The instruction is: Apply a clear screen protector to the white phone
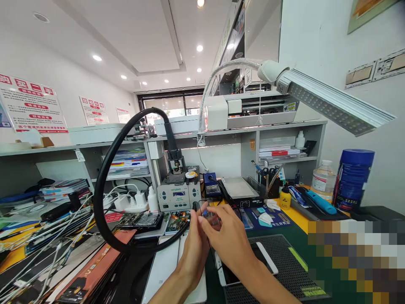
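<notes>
My left hand (193, 247) and my right hand (229, 234) meet in front of me, above the bench. The fingers of both are closed around a small, clear, thin-looking piece (214, 220) that I cannot make out, since they cover most of it. A thin dark line runs down below the fingers. Under my right forearm lies a white-framed phone or small tablet (264, 257) with a dark screen, on a black textured mat (284, 257). Pale flat devices (163, 261) lie beneath my left wrist.
A thick black hose (100, 190) loops at the left, by a grey hot-air station (179, 196). Opened devices (142, 219) lie behind it. Stacked panels and cables crowd the left. A yellow bottle (285, 198) and blue canister (354, 179) stand right, under a lamp (329, 101).
</notes>
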A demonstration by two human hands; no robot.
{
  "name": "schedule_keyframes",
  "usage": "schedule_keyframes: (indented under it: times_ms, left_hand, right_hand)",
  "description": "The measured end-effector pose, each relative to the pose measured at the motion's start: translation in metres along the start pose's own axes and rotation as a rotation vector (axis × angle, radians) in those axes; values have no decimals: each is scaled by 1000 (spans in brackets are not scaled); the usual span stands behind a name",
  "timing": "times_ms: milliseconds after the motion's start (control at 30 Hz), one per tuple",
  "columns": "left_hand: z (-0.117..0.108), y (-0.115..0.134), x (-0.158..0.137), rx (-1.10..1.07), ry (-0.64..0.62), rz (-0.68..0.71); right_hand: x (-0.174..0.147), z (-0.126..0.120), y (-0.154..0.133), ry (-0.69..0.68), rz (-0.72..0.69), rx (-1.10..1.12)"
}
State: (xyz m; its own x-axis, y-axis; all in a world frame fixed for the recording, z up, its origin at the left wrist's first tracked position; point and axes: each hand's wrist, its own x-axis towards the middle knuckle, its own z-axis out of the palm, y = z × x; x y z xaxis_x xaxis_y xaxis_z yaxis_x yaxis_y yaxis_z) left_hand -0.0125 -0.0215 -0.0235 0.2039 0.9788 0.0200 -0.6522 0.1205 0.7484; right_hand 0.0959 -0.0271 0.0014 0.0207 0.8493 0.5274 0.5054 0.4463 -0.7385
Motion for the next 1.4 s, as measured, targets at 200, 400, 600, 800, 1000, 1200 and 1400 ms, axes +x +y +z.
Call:
schedule_keyframes:
  times_ms: [200,400,600,800,1000,1200,1400]
  left_hand:
    - [1,1,-2,8,-3,-11]
    - [3,4,-4,22,-10,-38]
    - [4,6,-5,34,-17,-70]
    - [4,11,-5,46,-32,-94]
    - [1,17,-4,37,-54,-108]
    - [-2,23,0,12,-80,-94]
    - [-4,26,2,-5,-126,-100]
  right_hand:
    - [1,1,-1,11,-24,-16]
    - [1,3,1,1,-35,-40]
    - [0,4,0,-15,-45,-86]
    - [0,3,0,-23,-77,-168]
    - [-1,1,5,-51,-117,-192]
    - [-1,-1,13,-64,-71,-79]
    - [13,-12,26,-88,244,207]
